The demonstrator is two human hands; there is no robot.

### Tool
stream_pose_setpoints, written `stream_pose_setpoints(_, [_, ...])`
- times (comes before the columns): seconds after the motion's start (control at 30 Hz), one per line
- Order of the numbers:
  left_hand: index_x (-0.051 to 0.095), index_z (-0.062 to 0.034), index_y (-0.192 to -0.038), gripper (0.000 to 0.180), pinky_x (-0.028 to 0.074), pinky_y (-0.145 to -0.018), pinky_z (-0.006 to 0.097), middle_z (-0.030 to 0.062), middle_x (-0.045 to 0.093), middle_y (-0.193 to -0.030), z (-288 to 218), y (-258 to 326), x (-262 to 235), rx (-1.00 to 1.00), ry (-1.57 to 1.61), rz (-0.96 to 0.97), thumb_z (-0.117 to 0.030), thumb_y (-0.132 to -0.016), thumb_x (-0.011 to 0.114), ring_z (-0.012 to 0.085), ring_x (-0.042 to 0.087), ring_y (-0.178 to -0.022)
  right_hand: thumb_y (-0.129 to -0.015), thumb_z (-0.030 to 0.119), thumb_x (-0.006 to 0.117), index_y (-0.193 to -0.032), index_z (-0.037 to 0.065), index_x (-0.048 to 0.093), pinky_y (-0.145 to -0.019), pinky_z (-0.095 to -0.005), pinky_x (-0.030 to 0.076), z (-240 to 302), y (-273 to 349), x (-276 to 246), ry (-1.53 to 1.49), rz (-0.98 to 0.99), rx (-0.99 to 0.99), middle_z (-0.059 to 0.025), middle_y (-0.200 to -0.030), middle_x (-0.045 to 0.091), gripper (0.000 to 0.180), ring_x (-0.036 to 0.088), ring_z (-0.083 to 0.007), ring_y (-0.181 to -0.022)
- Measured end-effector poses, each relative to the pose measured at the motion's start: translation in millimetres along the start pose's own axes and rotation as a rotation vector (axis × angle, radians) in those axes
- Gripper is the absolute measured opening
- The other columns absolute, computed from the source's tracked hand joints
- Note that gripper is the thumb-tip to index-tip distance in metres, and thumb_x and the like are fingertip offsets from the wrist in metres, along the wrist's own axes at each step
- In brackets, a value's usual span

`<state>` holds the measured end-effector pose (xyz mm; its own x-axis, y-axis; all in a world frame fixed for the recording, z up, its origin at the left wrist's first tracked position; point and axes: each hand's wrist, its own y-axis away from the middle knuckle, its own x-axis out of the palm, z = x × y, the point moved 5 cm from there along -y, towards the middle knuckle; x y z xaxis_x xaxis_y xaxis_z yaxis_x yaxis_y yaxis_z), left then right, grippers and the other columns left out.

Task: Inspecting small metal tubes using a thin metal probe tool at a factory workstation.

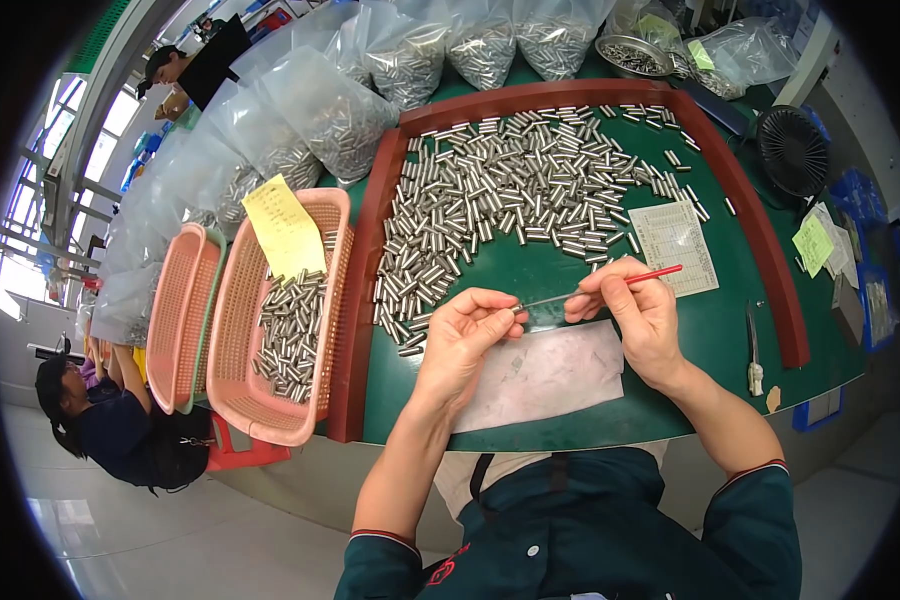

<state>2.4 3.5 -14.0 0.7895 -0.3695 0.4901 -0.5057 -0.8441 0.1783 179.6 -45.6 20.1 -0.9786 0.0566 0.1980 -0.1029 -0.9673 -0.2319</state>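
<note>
My left hand (473, 335) is closed in a pinch around a small metal cylinder (517, 309), mostly hidden by the fingertips. In my right hand (638, 318) is a slim tool with a red handle (658, 273) and a thin grey shaft (548, 300); its tip meets the piece at my left fingers. Whether the tip goes inside the piece, I cannot tell. Below both hands lies a stained white cloth (555, 375). Beyond them spreads a heap of shiny metal cylinders (515, 180) on the green tabletop (530, 270).
A red-brown frame (362, 270) borders the heap. At left stand a pink basket (225, 330) with cylinders and a yellow note, and another pink basket (175, 320). Filled plastic bags (345, 115) line the back. Tweezers (753, 345), a printed sheet (675, 245) and a black fan (792, 150) are right.
</note>
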Motion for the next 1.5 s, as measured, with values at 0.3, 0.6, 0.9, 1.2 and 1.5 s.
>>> stream_pose_setpoints(0.3, [0.058,0.0026,-0.096,0.014,0.05,-0.076,0.025,0.0088,0.063,-0.084,-1.3,1.0,4.1,0.008,-0.076,0.034,-0.003,-0.084,0.061,0.0126,0.062,-0.078,-0.096,0.015,0.043,-0.09,-0.003,0.056,-0.064,-0.0237,0.052,-4.9,0.9,3.8,0.04,0.0,0.067,-0.0112,-0.079,0.063,0.023,0.064,-0.0148,-0.071])
stream_pose_setpoints(0.6, [0.059,0.0019,-0.095,0.013,0.05,-0.076,0.025,0.0084,0.063,-0.084,-0.2,1.7,4.3,0.01,-0.067,0.046,-0.003,-0.084,0.061,0.0127,0.062,-0.077,-0.095,0.014,0.044,-0.09,-0.003,0.055,-0.061,-0.0234,0.051,-3.3,-0.9,-5.1,0.0,-0.07,0.028,-0.0115,-0.076,0.063,0.021,0.062,-0.0142,-0.066])
stream_pose_setpoints(0.9, [0.058,0.0006,-0.095,0.012,0.049,-0.073,0.024,0.0097,0.064,-0.086,1.5,0.2,-0.2,-0.022,0.022,0.009,-0.003,-0.084,0.06,0.0125,0.061,-0.075,-0.096,0.014,0.042,-0.089,-0.003,0.055,-0.061,-0.0234,0.051,9.2,3.0,-13.9,0.012,-0.194,-0.125,-0.0096,-0.073,0.061,0.022,0.061,-0.0135,-0.065])
stream_pose_setpoints(1.2, [0.058,0.0003,-0.096,0.012,0.05,-0.072,0.024,0.0098,0.064,-0.085,1.8,0.7,-1.3,-0.023,0.019,-0.014,-0.003,-0.084,0.06,0.0125,0.061,-0.073,-0.093,0.009,0.046,-0.089,-0.005,0.057,-0.059,-0.0246,0.051,9.7,6.9,-2.1,0.118,-0.053,-0.212,-0.0115,-0.079,0.061,0.018,0.062,-0.0153,-0.067])
stream_pose_setpoints(1.5, [0.056,-0.0012,-0.097,0.012,0.049,-0.075,0.026,0.0097,0.063,-0.087,6.5,-0.8,-2.6,-0.099,0.145,0.102,-0.004,-0.086,0.058,0.0127,0.06,-0.076,-0.095,0.011,0.042,-0.095,-0.004,0.055,-0.062,-0.0244,0.051,15.9,3.5,-11.6,0.068,-0.173,-0.274,-0.0121,-0.08,0.061,0.02,0.062,-0.0154,-0.065])
